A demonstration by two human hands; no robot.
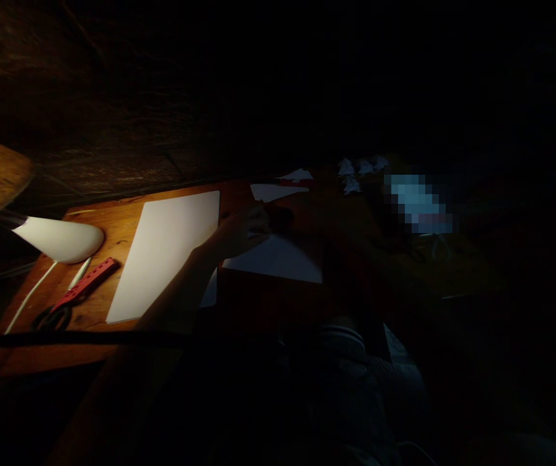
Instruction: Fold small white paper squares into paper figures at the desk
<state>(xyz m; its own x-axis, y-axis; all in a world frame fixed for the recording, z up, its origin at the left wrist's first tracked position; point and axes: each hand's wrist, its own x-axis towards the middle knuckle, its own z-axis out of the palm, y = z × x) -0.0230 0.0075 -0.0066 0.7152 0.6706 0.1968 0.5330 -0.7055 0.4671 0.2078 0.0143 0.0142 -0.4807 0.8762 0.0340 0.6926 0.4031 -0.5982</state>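
Note:
My left hand [252, 221] reaches across a large white sheet or board [171, 243]. Its fingers are curled over a small white piece of paper [254, 234] that shows just below them. A white sheet of paper [275, 260] lies on the table beneath both hands. In deep shadow to the right is my right hand [301, 221], close to the left one; its fingers are too dark to make out. Beyond the hands are smaller white paper pieces [278, 191], with something red beside them.
A white lamp [64, 239] lights the left of the wooden table [96, 304]. Near it lie a red power strip [86, 281] and a white cable [25, 304]. Several crumpled or folded papers [348, 168] sit at the back. A glowing pixelated screen [418, 204] stands at right.

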